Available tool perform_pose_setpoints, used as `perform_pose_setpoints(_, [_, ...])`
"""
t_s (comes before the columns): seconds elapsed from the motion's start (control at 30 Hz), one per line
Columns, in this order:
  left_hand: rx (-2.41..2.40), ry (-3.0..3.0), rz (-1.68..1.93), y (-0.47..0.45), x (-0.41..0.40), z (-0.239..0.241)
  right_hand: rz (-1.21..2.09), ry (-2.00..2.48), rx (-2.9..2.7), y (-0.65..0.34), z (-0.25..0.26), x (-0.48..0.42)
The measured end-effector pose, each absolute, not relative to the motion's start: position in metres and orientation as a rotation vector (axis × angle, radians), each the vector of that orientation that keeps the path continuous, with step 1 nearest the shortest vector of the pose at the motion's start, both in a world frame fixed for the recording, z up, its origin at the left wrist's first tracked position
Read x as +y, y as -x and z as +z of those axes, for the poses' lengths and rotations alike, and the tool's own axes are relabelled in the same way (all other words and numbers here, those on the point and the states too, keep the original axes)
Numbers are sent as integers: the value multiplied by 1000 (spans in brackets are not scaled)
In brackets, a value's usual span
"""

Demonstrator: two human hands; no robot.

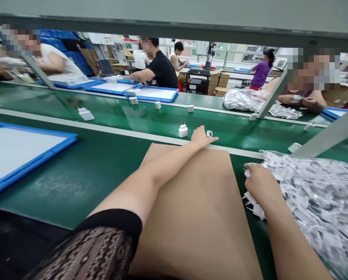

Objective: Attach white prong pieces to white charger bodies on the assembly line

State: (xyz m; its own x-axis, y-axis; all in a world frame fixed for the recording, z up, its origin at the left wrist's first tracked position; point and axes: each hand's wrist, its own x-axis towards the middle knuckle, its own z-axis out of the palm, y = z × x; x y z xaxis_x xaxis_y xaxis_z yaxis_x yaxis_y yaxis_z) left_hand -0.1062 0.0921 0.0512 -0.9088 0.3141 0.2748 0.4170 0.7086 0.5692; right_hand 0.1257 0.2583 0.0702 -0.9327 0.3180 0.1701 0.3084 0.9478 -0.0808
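My left hand (202, 137) reaches across a brown cardboard sheet (197, 217) to the green conveyor belt (150, 120). Its fingers pinch a small white charger plug (209, 133) at the belt's near edge. Another white charger plug (183, 130) stands upright just left of that hand. My right hand (260, 182) rests at the left edge of a big heap of clear plastic bags (316, 194), fingers curled into the bags.
A blue-rimmed white tray (16, 155) lies at the left. More chargers (85, 113) ride the belt farther off. Several other people sit along the far side with blue trays (153, 93) and another bag heap (244, 100). Grey metal struts (325, 136) cross at the right.
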Motion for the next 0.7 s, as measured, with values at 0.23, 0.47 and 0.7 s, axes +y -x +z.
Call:
perform_pose_setpoints(0.23, [-2822,720,-1022,94,99,63,1246,572,-2510,-119,75,251])
perform_pose_setpoints(0.47, [-2730,1075,-1294,23,54,50,2462,309,-1847,-123,76,239])
perform_pose_setpoints(0.7, [-2762,1315,-1522,-35,19,22,2583,252,-1825,-128,75,228])
